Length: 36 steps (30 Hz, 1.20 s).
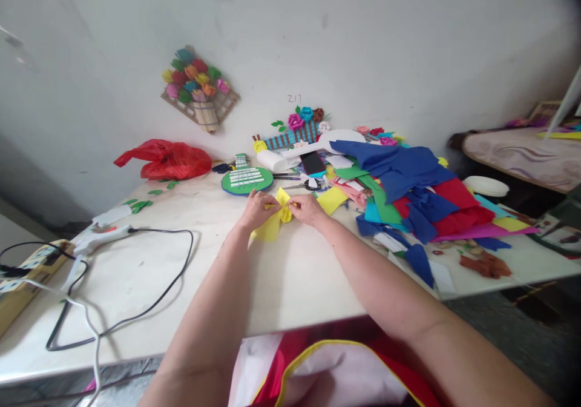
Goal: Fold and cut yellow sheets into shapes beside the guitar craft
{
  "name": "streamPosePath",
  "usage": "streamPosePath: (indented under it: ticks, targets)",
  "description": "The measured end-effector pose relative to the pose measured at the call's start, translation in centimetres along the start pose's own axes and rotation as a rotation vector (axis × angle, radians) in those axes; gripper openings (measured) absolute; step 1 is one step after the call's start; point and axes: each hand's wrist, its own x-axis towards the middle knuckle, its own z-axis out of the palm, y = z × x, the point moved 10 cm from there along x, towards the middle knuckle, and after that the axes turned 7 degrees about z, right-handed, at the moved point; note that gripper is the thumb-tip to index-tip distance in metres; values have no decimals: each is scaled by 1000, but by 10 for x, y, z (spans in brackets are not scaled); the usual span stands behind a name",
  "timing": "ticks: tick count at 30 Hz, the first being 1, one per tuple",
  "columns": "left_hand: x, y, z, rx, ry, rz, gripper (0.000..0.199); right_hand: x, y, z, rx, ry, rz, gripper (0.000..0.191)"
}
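At the middle of the table, my left hand pinches the left side of a folded piece of yellow crepe paper. My right hand has its fingers closed on the right side of the same piece. The paper stands up between the two hands, and its exact shape is too small to make out. Under my left hand lies a flat yellow sheet. Another yellow strip lies just past my right hand. Scissors rest on the table behind my hands.
A green guitar-shaped board lies behind my left hand. To the right is a heap of blue paper with red and green sheets. A glue gun with a black cord lies left, near a power strip. A red bag sits behind.
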Motion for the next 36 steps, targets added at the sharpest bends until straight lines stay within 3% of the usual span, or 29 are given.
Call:
streamPosePath:
  ticks: [4,9,15,25,36]
  targets:
    - [-1,-2,-3,-48,25,-33,23,2,13,-2,72,31,105,20]
    - [-3,-10,-5,-147,33,-103,50,4,39,-3,283,103,259,28]
    - [-10,-37,-14,8,235,-244,25,3,54,-7,632,179,399,31]
    - [-23,-53,10,28,44,-519,71,-4,60,-12,1040,259,598,21]
    - [-21,-52,19,168,-45,-508,72,-11,76,-8,1191,296,709,19]
